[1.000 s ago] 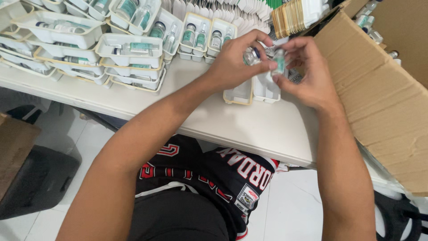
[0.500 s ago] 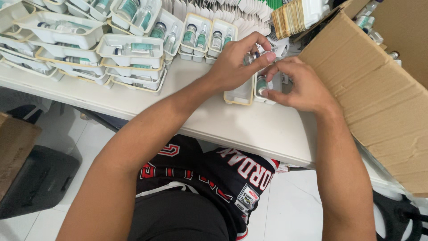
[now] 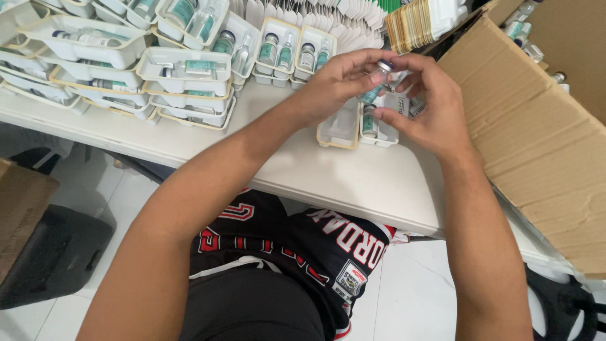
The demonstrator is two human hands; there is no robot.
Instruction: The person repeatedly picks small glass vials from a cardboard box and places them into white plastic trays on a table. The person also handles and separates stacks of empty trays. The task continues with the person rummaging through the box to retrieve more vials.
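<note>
Small glass vial with teal label and grey cap (image 3: 377, 81) sits pinched in the left hand (image 3: 338, 82) fingertips, tilted cap-up, directly over the white plastic blister tray (image 3: 358, 126) on the white table (image 3: 252, 158); right hand (image 3: 432, 107) curls loosely just beside, touching it

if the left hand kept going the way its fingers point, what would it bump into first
Probably the right hand: the left hand points rightward across the small vial pinched at its fingertips, and the right-hand fingers sit just beyond. Depth is unclear.
</note>
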